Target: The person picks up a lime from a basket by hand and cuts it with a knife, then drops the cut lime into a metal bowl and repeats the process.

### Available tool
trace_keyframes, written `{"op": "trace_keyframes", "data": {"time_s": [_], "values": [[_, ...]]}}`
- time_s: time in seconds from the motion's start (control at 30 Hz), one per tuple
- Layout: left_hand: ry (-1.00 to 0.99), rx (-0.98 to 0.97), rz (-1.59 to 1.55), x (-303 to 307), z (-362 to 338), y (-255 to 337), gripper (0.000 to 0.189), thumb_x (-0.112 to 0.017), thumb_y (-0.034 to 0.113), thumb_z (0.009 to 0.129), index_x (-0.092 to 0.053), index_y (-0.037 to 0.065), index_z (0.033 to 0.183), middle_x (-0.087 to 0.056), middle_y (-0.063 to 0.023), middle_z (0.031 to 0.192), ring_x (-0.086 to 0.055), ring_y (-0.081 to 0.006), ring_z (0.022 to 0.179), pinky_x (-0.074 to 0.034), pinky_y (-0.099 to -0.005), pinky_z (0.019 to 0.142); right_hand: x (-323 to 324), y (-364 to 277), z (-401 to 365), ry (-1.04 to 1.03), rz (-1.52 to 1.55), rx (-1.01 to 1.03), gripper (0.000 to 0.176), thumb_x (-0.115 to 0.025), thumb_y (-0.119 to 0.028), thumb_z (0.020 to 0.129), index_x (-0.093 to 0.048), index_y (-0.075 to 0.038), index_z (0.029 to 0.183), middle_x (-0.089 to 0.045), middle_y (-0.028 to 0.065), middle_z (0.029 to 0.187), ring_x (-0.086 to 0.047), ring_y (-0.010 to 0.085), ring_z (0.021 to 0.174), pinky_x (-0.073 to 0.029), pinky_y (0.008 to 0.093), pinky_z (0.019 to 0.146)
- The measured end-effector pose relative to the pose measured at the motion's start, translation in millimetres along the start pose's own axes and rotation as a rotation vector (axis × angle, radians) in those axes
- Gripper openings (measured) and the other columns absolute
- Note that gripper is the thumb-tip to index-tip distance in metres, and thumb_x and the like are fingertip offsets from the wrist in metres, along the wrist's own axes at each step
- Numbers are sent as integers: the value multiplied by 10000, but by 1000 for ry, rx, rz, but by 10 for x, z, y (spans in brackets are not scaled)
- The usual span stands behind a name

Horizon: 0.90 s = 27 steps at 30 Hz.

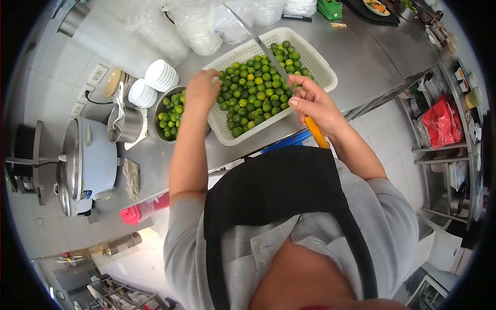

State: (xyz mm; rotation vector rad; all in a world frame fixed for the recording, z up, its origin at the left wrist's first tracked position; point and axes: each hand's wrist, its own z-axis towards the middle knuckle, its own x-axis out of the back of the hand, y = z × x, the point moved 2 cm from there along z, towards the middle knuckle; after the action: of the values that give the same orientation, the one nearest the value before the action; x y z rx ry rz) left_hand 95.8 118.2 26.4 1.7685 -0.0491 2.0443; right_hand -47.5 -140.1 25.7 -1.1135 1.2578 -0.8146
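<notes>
My right hand (315, 106) is closed on a knife with a yellow handle (316, 132). Its long blade (261, 45) points up and to the left, above the basket. Below it, a white perforated plastic basket (329, 77) holds many green limes (253, 88), a few of them yellowish. My left hand (202, 89) is over the basket's left rim, fingers apart and reaching toward the limes at that end; part of the hand hides what lies under it. Beside my left wrist stands a round metal bowl (157, 130) with more limes (169, 116) in it.
Stacked white bowls (161, 75), a metal saucepan (126, 126) and a large rice cooker (95, 155) stand to the left. A cloth (131, 178) lies near the counter's edge. Plastic bags of containers (194, 28) line the back. A metal shelf (439, 160) is at the right.
</notes>
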Motion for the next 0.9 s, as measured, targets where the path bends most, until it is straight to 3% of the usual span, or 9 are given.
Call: {"op": "trace_keyframes", "data": {"time_s": [0.07,0.17,0.3,0.37,0.4,0.47,0.67,0.77,0.9], "values": [[-150,-7,200,-344,170,49,243,-655,184,790,-661,156,1031,-612,-127,1061,-552,-322,1056,-463,-412,865,-47,1,-21,-13,-7,4,559,-645,-130,835,-394,-56,1329,-532,5,855,-487,43,674,-399,188,515],[-150,23,275,-603,288,19,278,-662,161,778,-649,156,1055,-622,-111,1054,-565,-328,1029,-463,-420,872,-99,-43,-84,-43,-10,10,555,-664,-124,822,-411,-57,1311,-554,8,879,-495,43,680,-378,193,532],[-172,9,26,-425,250,54,273,-656,101,797,-622,92,1068,-629,-117,1042,-596,-285,999,-489,-373,840,-41,-29,-107,-48,-7,36,581,-649,-125,827,-387,-61,1342,-539,23,878,-498,44,725,-413,178,503],[-254,185,-972,-150,28,282,232,-620,37,834,-591,22,1063,-628,-121,1025,-609,-227,996,-511,-320,833,-14,-25,-110,-26,15,44,583,-648,-126,827,-386,-63,1344,-541,27,875,-496,44,723,-409,176,499],[-261,178,-972,-164,-57,314,232,-620,37,834,-591,22,1063,-628,-121,1025,-609,-227,996,-511,-320,833,-12,-30,-106,-34,54,33,587,-647,-124,828,-381,-64,1348,-541,30,885,-494,45,721,-406,174,494],[-434,94,-1924,-197,-196,441,225,-582,-1,858,-566,-1,1082,-619,-123,1032,-612,-182,992,-517,-278,851,-31,-55,-90,-37,87,27,591,-645,-123,829,-376,-65,1352,-541,33,895,-492,46,718,-403,172,488],[-467,157,-2183,-223,-486,897,306,-585,-12,853,-547,28,1154,-615,-111,1066,-611,-211,1000,-524,-299,858,-212,-82,-47,-119,-56,41,648,-653,-90,823,-327,-92,1384,-535,33,934,-491,60,758,-421,207,601],[-383,214,-2061,-266,-573,951,341,-611,6,841,-531,5,1172,-624,-110,1039,-623,-201,955,-522,-294,814,-275,7,4,-104,-181,224,718,-691,-39,792,-298,-94,1391,-541,29,915,-501,77,822,-408,245,761],[-331,196,-1966,-314,-610,929,337,-627,7,829,-541,-18,1155,-637,-98,994,-630,-178,884,-501,-267,734,-307,10,-1,-119,-227,185,699,-694,-46,793,-311,-94,1376,-547,31,917,-498,74,821,-410,235,744]]}}
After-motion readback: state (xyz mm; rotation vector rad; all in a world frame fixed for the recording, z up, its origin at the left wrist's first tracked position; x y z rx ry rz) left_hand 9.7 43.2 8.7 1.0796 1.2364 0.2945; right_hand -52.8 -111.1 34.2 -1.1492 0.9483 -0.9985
